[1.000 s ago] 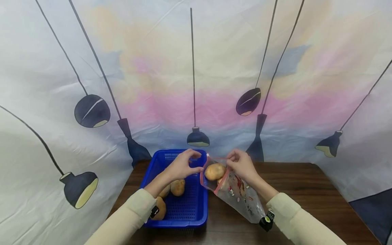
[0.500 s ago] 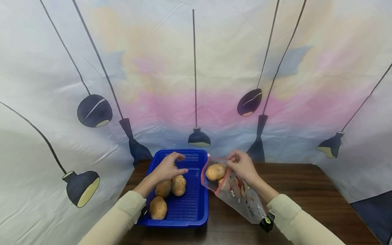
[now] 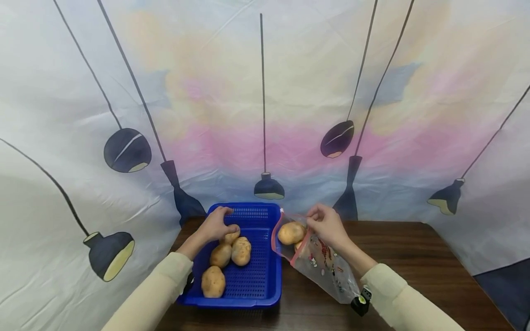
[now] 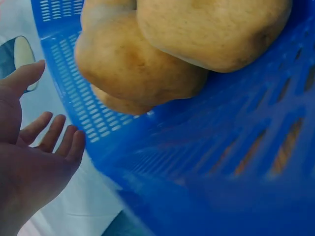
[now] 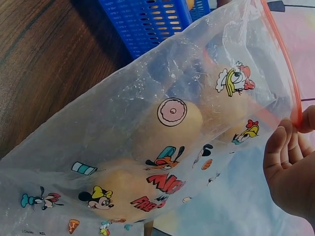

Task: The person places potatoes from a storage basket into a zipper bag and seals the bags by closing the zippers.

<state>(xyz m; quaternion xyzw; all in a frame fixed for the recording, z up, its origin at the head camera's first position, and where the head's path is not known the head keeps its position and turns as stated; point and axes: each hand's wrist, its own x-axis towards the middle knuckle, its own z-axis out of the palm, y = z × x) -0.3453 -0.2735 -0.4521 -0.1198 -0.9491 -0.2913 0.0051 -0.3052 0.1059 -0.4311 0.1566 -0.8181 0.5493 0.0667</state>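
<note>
My left hand [image 3: 214,225] is over the back left of a blue plastic basket [image 3: 232,302], fingers loosely bent and thumb apart. Its thumb overlaps the rearmost potato [image 3: 231,236] in the head view; the left wrist view shows the palm [image 4: 37,172] holding nothing. Several potatoes lie in the basket, one of them near the front [image 3: 213,281]. With thumb and fingers, my right hand [image 3: 328,225] pinches the red-edged mouth of a clear zip bag [image 3: 325,271] printed with cartoon figures. The bag's mouth gapes toward the basket, and a potato [image 3: 291,232] shows inside, with more behind the film.
Basket and bag are side by side on a dark wooden table [image 3: 406,262]. Behind the table hangs a cloth backdrop [image 3: 306,92] printed with lamps. The basket's right rim [image 3: 276,276] stands close to the bag's mouth.
My left hand has left the bag's edge and moved left over the basket, uncovering the potatoes there. My right hand keeps its hold on the bag, nearly still.
</note>
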